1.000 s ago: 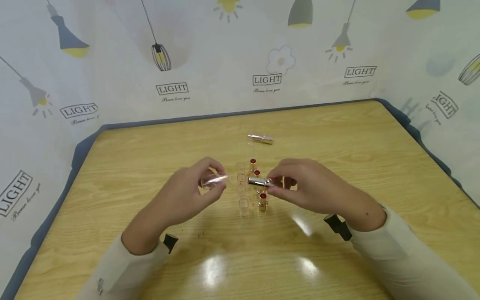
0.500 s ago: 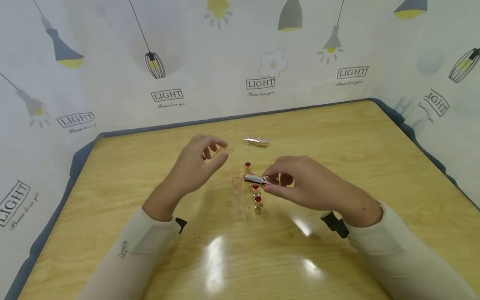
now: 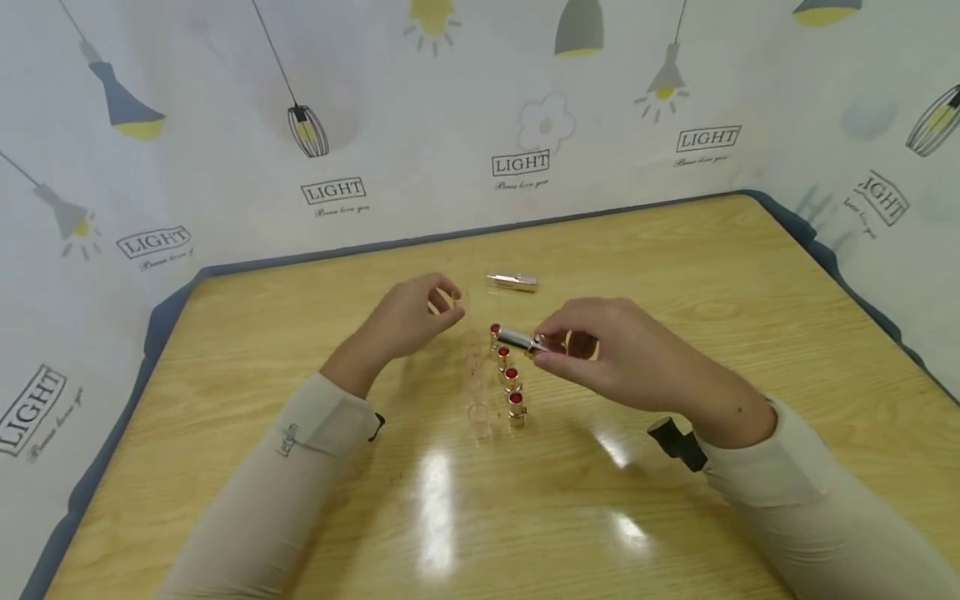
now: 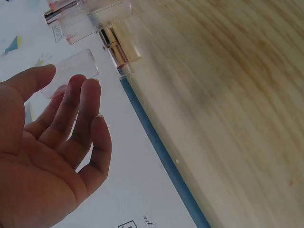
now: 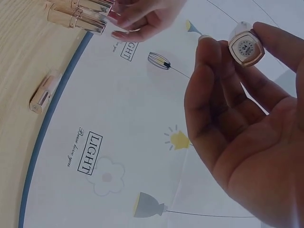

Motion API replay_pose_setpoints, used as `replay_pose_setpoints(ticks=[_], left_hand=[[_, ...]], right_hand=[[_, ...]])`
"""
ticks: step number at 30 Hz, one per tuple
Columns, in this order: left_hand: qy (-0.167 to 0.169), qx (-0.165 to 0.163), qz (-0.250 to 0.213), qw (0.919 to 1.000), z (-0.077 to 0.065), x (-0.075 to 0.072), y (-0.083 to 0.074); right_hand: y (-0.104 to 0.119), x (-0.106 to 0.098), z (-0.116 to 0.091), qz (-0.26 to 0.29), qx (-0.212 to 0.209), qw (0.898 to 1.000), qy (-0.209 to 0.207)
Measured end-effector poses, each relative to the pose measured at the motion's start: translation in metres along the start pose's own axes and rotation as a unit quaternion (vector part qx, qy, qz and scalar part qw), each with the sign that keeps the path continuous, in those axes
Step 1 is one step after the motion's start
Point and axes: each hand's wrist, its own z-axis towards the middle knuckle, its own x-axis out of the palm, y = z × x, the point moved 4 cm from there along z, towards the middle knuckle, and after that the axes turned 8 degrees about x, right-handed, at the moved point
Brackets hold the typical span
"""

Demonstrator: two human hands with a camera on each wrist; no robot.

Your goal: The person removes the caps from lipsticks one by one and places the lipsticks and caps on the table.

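My left hand [image 3: 408, 317] pinches a clear cap [image 4: 71, 71] between thumb and fingertips, low over the table at the far end of a row of clear caps [image 3: 478, 421]. My right hand [image 3: 622, 354] grips a silver lipstick tube [image 3: 517, 339] by one end, tilted, its other end pointing left. In the right wrist view, the tube's base [image 5: 246, 49] shows a round label with 04. Just below and left of it, several gold lipsticks [image 3: 516, 408] with red tops stand upright in a line beside the caps. The caps are faint against the wood.
A capped lipstick [image 3: 513, 282] lies on its side beyond the row. The wooden table [image 3: 300, 517] ends at a blue-grey edge, behind which stands a wall covering [image 3: 420, 108] printed with lamps. Black wrist mounts [image 3: 677, 443] stick out by the sleeves.
My left hand has moved forward and slightly right with the clear cap, to the far end of the row. My right hand has lifted the lipstick tube slightly away from the row.
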Motion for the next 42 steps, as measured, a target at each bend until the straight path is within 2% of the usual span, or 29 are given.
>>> replay_pose_setpoints(ticks=[3, 9, 14, 21, 31, 33, 36, 42], left_hand=[[0.024, 0.000, 0.001, 0.9997, 0.001, 0.005, 0.005], [0.033, 0.006, 0.001, 0.9995, 0.006, 0.009, 0.011], [0.055, 0.004, 0.010, 0.9984, 0.010, 0.014, 0.012], [0.061, 0.001, 0.024, 0.9979, 0.014, 0.016, 0.010], [0.075, -0.008, 0.034, 0.9966, 0.014, 0.019, 0.013], [0.068, -0.013, 0.043, 0.9966, 0.012, 0.017, 0.015], [0.041, -0.023, 0.054, 0.9974, 0.002, 0.008, 0.020], [-0.057, -0.046, 0.043, 0.9964, -0.035, -0.013, 0.021]], right_hand=[[0.000, 0.002, 0.000, 0.009, 0.001, 1.000, 0.009], [0.002, 0.000, 0.000, 0.000, 0.000, 1.000, 0.002], [0.002, -0.002, -0.002, -0.003, -0.002, 1.000, 0.007], [0.000, -0.006, 0.000, -0.007, -0.003, 1.000, 0.009], [-0.007, -0.006, 0.000, 0.000, 0.016, 1.000, 0.003], [-0.010, -0.006, 0.001, -0.002, 0.017, 1.000, -0.006], [-0.012, -0.006, 0.004, -0.001, 0.019, 1.000, -0.014], [-0.015, -0.002, 0.008, 0.009, 0.032, 0.999, -0.008]])
